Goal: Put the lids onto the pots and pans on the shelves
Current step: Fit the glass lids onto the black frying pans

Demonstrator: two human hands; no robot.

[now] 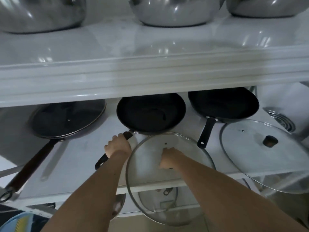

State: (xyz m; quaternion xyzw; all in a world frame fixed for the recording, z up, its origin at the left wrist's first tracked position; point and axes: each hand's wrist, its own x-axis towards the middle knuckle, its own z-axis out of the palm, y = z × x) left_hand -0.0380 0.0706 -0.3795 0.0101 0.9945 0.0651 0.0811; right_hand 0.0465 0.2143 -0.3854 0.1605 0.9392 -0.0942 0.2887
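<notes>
Three black pans sit on the middle white shelf (70, 178). The left pan (66, 121) wears a glass lid. The middle pan (150, 113) is uncovered; my left hand (117, 145) grips its black handle. My right hand (167, 158) holds a round glass lid (147, 181) by its knob, just in front of the middle pan and over the shelf's front edge. The right pan (222, 104) is uncovered, its handle pointing toward me. Another glass lid (250, 156) with a black knob lies at the right, overhanging the shelf edge.
The upper shelf (150, 72) overhangs the pans and carries three shiny steel pots (173, 12). A steel item with concentric rings (280, 121) stands at the far right. Below the shelf edge more metalware and a lid (160, 208) show dimly.
</notes>
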